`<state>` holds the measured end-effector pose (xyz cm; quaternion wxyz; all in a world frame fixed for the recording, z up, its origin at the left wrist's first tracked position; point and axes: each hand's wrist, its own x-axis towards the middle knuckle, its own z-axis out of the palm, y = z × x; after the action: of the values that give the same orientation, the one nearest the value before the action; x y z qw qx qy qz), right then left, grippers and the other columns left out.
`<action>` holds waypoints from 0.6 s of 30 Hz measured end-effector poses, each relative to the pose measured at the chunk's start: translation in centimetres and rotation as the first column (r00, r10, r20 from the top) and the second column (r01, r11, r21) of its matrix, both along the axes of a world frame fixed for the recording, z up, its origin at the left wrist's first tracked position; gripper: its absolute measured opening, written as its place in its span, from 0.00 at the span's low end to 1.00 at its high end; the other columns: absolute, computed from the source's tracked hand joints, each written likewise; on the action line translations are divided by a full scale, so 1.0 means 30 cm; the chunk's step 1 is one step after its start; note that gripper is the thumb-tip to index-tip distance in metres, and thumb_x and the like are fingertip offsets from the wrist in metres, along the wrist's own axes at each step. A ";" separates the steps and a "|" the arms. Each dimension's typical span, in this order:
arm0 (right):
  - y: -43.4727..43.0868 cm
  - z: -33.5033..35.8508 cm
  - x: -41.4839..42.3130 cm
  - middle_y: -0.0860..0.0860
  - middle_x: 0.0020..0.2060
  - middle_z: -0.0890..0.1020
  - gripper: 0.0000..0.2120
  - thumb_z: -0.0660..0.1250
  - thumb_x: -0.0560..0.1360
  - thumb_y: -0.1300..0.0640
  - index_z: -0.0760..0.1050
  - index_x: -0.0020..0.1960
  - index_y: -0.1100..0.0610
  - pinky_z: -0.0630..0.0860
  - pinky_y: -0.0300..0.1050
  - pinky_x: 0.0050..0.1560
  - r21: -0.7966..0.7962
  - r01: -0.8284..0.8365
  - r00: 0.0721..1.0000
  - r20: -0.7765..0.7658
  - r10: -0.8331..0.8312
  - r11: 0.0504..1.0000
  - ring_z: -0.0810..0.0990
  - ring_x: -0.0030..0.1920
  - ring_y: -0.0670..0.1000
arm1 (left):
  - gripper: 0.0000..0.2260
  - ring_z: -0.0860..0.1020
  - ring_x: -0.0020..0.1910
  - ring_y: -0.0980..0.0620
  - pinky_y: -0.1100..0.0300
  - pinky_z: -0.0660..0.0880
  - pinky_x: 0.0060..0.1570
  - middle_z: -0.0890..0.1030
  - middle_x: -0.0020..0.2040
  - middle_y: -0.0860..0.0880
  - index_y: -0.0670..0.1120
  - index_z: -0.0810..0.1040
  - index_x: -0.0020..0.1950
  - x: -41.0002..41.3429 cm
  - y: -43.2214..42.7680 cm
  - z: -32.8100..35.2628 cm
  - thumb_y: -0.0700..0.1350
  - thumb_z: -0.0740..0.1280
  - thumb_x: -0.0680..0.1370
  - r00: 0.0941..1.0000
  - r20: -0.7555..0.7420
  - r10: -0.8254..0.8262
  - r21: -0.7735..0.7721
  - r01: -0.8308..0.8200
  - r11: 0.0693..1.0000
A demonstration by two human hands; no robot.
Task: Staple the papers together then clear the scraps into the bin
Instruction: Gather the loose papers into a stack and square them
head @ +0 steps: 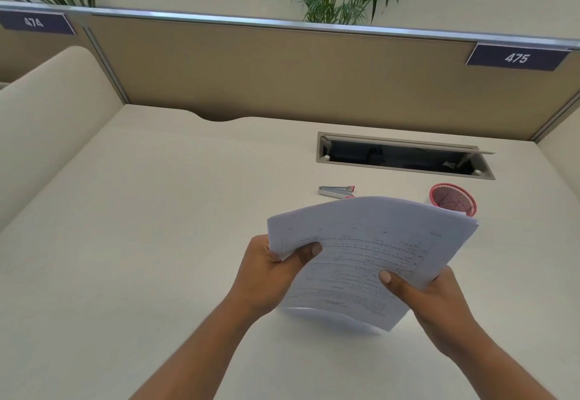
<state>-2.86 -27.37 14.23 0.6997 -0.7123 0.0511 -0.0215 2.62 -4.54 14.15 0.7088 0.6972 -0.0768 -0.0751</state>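
Both hands, left hand (270, 271) and right hand (430, 296), grip the papers (370, 249) above the desk (141, 211).

474 plate (35, 22), 475 plate (517, 58)

A cream desk (141, 242) runs up to partition panels along its far edge, where a shallow curved notch (216, 117) is cut left of centre. Toward the far right corner a rectangular cable hatch (392, 156) is sunk into the surface, its lid raised. Just nearer than the hatch lies a silver stapler (336, 191) with red ends. To its right, apart from it, stands a pink mesh bin (453, 197), its lower part hidden.
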 end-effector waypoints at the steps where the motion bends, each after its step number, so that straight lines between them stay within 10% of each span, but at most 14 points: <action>1: -0.003 0.000 0.001 0.46 0.49 0.87 0.15 0.73 0.65 0.55 0.83 0.48 0.38 0.82 0.44 0.45 0.001 -0.002 1.000 0.001 0.002 1.000 0.85 0.50 0.50 | 0.11 0.85 0.49 0.47 0.54 0.83 0.48 0.88 0.49 0.52 0.60 0.86 0.51 -0.001 0.001 -0.006 0.45 0.73 0.74 1.000 -0.009 0.001 -0.009 -0.001 1.000; 9: -0.002 -0.070 0.013 0.43 0.51 0.86 0.19 0.72 0.68 0.58 0.81 0.51 0.36 0.82 0.43 0.49 -0.120 -0.029 0.998 -0.055 0.022 0.992 0.84 0.52 0.46 | 0.12 0.85 0.50 0.49 0.50 0.84 0.50 0.87 0.49 0.52 0.61 0.86 0.48 0.002 -0.019 -0.079 0.42 0.73 0.75 0.996 -0.090 0.004 0.005 -0.004 1.000; 18: -0.045 -0.102 0.067 0.53 0.48 0.87 0.11 0.70 0.71 0.59 0.83 0.53 0.58 0.83 0.52 0.49 0.004 -0.025 0.964 -0.265 0.025 1.000 0.86 0.49 0.56 | 0.14 0.86 0.52 0.44 0.51 0.83 0.48 0.87 0.54 0.45 0.41 0.83 0.58 0.080 0.018 -0.082 0.45 0.71 0.74 0.976 -0.213 -0.046 -0.144 0.016 0.989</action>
<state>-0.85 -28.72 11.16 0.6872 -0.7090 0.1351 0.0829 5.03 -4.00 11.70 0.7595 0.6315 -0.0156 -0.1556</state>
